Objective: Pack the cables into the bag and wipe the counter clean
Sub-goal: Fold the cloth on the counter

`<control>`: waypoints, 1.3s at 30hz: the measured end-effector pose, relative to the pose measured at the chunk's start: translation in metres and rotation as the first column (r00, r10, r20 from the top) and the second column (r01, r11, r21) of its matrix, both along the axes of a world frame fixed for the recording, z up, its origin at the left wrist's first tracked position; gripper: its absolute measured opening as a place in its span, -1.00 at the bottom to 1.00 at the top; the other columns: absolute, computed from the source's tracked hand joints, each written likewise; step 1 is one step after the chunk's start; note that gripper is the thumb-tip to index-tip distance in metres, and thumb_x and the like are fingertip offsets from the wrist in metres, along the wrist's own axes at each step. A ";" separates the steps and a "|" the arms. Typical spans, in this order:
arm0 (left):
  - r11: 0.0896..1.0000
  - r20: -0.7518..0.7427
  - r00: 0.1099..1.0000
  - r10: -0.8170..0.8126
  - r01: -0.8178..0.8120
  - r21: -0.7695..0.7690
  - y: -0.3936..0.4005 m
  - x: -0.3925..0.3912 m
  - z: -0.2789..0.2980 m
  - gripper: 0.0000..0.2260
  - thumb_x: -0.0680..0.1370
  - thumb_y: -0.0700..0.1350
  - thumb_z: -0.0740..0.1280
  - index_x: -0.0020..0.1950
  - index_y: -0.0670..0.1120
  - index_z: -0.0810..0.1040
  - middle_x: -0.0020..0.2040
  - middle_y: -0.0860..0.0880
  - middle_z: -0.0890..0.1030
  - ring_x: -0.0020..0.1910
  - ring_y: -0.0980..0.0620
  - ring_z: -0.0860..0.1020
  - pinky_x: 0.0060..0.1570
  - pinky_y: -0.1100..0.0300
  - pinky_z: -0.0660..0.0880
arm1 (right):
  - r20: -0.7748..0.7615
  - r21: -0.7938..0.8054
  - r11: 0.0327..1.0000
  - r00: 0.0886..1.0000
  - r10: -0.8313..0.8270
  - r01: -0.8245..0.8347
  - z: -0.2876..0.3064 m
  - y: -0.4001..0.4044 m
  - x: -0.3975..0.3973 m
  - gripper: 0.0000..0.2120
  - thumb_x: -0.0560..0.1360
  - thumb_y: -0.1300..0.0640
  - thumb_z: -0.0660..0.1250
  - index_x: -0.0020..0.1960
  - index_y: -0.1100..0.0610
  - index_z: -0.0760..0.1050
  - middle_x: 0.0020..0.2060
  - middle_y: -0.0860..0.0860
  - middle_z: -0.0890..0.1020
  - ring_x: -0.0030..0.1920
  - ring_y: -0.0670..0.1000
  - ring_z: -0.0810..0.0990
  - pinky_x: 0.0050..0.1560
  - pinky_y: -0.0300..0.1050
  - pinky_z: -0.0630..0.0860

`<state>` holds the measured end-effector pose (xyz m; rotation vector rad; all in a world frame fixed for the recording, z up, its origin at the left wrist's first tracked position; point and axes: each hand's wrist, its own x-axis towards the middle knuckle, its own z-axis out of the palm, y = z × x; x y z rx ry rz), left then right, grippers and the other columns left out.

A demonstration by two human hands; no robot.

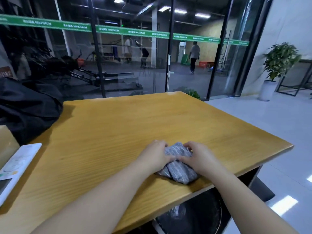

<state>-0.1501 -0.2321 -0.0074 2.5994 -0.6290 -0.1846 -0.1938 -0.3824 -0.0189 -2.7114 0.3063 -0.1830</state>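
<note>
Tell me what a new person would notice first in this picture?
First, both hands, the left hand and the right hand, grip a grey striped cloth near the front edge of the wooden counter. Next, a black bag sits at the far left, and a white remote lies at the near left.

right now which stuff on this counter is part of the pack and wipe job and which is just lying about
Part of the job:
- grey striped cloth, held by left hand and right hand
- black bag
- wooden counter

Just lying about:
- white remote
- potted plant
</note>
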 end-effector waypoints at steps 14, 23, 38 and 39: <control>0.996 -0.162 0.987 0.010 -0.023 -0.083 -0.013 0.022 0.006 -0.84 0.44 -0.16 0.37 0.00 -0.11 0.59 -0.09 -0.08 0.58 -0.09 -0.10 0.58 -0.18 0.19 0.40 | 0.056 0.219 0.973 0.997 0.056 -0.067 0.000 -0.011 0.010 -0.35 0.42 0.01 0.44 0.43 0.06 0.28 0.25 0.02 0.52 0.09 0.01 0.54 0.04 -0.18 0.43; 0.974 -0.199 0.980 -0.029 -0.018 -0.228 -0.024 0.038 0.015 -0.78 0.45 -0.07 0.43 0.06 0.00 0.51 -0.02 -0.05 0.63 -0.07 -0.05 0.62 -0.04 0.07 0.54 | 0.141 0.282 0.958 0.990 0.020 -0.060 0.006 -0.029 0.015 -0.63 0.47 0.15 0.35 0.27 0.08 0.44 0.06 0.00 0.61 0.01 -0.01 0.56 -0.10 -0.15 0.48; 0.885 -0.205 0.977 -0.062 -0.041 -0.463 -0.113 0.065 0.010 -0.88 0.49 -0.18 0.38 -0.04 -0.06 0.47 -0.24 -0.05 0.57 -0.39 0.02 0.52 -0.31 0.15 0.52 | 0.275 0.664 0.738 0.879 -0.389 0.118 0.032 -0.125 0.031 -0.83 0.48 0.22 0.29 0.05 0.07 0.43 -0.09 0.05 0.61 -0.11 0.09 0.61 -0.16 -0.01 0.52; 0.859 -0.242 0.967 -0.081 -0.055 -0.509 -0.123 0.065 0.013 -0.90 0.51 -0.19 0.36 -0.03 -0.07 0.46 -0.24 -0.03 0.54 -0.40 0.04 0.50 -0.37 0.17 0.53 | 0.275 0.665 0.734 0.868 -0.413 0.138 0.034 -0.135 0.032 -0.85 0.47 0.24 0.26 0.02 0.08 0.43 -0.13 0.06 0.61 -0.14 0.10 0.59 -0.19 -0.02 0.50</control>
